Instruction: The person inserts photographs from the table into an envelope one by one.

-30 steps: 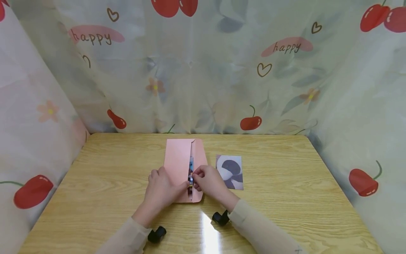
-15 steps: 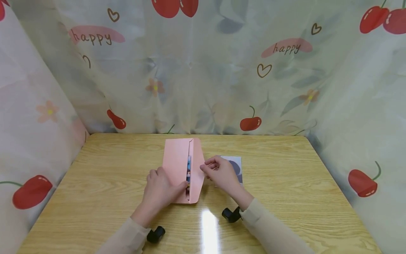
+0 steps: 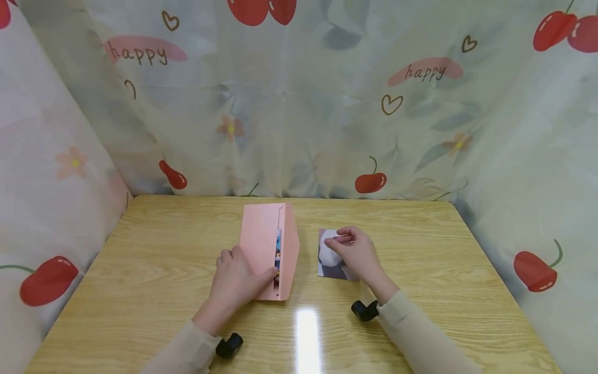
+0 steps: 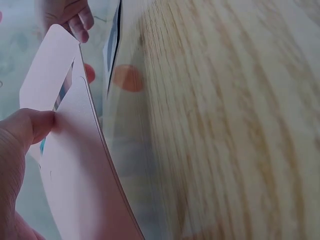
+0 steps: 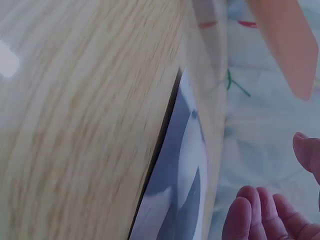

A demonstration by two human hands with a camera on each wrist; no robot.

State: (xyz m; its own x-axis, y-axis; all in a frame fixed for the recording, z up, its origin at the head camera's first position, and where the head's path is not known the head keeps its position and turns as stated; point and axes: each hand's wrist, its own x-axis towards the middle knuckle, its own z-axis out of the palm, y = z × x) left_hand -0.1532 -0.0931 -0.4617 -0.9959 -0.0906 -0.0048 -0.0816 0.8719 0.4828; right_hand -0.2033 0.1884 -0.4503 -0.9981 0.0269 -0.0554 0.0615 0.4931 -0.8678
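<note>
My left hand (image 3: 237, 278) grips a pink envelope (image 3: 260, 226), its thumb (image 4: 36, 125) pressing at the edge of the opening. The envelope's flap (image 3: 290, 249) stands folded up along the right side. A narrow strip of a colourful picture card (image 3: 278, 241) shows inside the slit; the rest is covered by the pocket. To the right, my right hand (image 3: 362, 257) hovers over a square picture card (image 3: 330, 270) with white and grey shapes. In the right wrist view, the fingers (image 5: 272, 220) and thumb are apart with nothing between them, and the square card (image 5: 175, 170) lies on the table.
The wooden table (image 3: 163, 249) carries the envelope and the square card. A patterned curtain (image 3: 280, 145) with cherries and lettering closes off the back and both sides. Black camera mounts (image 3: 229, 345) show at both wrists.
My right hand has left the envelope's opening and moved right, over the square card. The flap has risen from lying nearly flat. The left hand keeps its hold on the envelope.
</note>
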